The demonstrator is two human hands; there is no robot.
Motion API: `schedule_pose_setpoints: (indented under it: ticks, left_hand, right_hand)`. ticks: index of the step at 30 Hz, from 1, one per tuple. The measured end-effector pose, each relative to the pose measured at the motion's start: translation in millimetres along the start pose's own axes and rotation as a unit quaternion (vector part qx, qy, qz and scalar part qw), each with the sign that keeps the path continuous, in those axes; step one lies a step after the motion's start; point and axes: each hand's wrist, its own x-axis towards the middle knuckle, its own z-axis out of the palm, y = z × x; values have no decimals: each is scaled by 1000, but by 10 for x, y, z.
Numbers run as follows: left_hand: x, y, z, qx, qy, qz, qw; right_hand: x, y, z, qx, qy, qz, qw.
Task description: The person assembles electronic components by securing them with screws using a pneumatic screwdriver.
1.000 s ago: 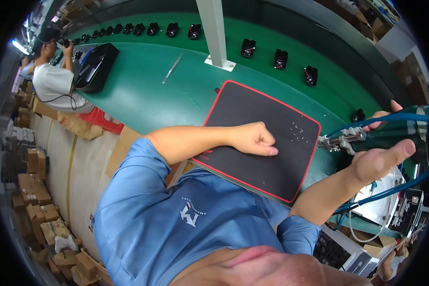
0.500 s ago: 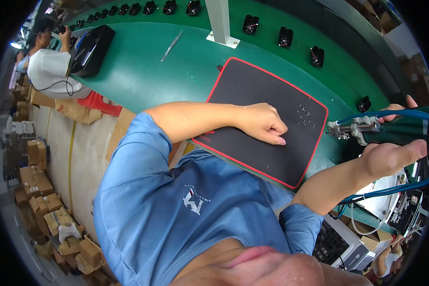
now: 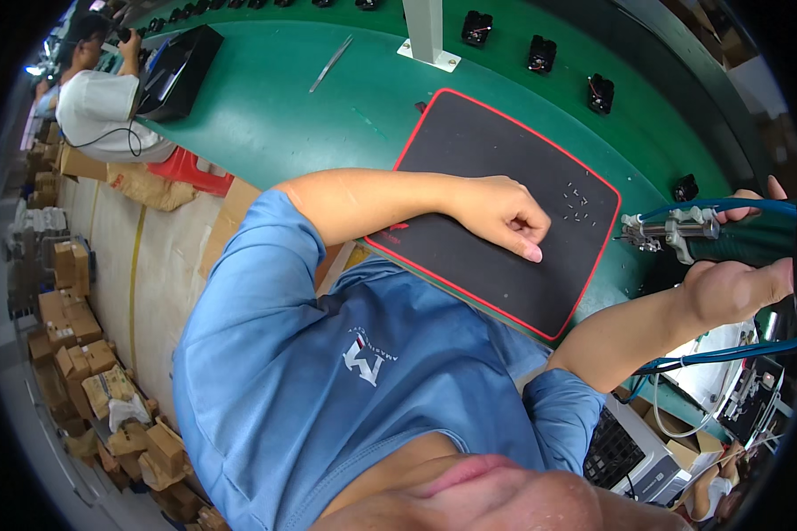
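Note:
My left hand (image 3: 505, 212) rests over a black mat (image 3: 474, 133) with a red border, its fingers curled in and the thumb against the index finger. Whether anything small is between them is hidden. Several tiny screw-like metal pieces (image 3: 579, 202) lie scattered on the mat to the right of that hand. At the far right my right hand (image 3: 726, 290) wraps around a dark green tool, thumb on the near side and fingertips showing beyond it. A metal cylinder with fittings (image 3: 695, 225) sticks out from the tool to the left, and a blue hose runs along it.
Black fan-like units (image 3: 542, 55) with red wires stand in a row along the green strip behind. Tweezers (image 3: 331, 64) lie near a grey post (image 3: 425, 31). A black bin (image 3: 186, 75) stands at the left, beside a seated co-worker (image 3: 97, 106). Cardboard boxes (image 3: 66, 319) fill the left floor.
The whole view has shifted a little, the bench sliding up and right in the picture. My left hand stays curled over the mat, turned slightly; my right hand keeps its grip.

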Motion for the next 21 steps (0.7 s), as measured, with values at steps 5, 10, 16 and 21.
schedule_pose_setpoints:
  ticks: [5,10,16,21]
  left_hand:
    - [-370,463,-582,-66,-39,21,997]
    - [-1552,319,-1229,182,135,-180,957]
    - [-2246,110,-1241,239,171,-307,905]
    - [-2230,63,-1142,285,165,-270,905]
  right_hand:
    - [0,0,25,-28,2,2,1000]
    - [45,-50,146,79,-16,-28,996]
    - [-2,-108,128,88,-1,-6,996]
    - [-34,-197,140,168,3,27,985]
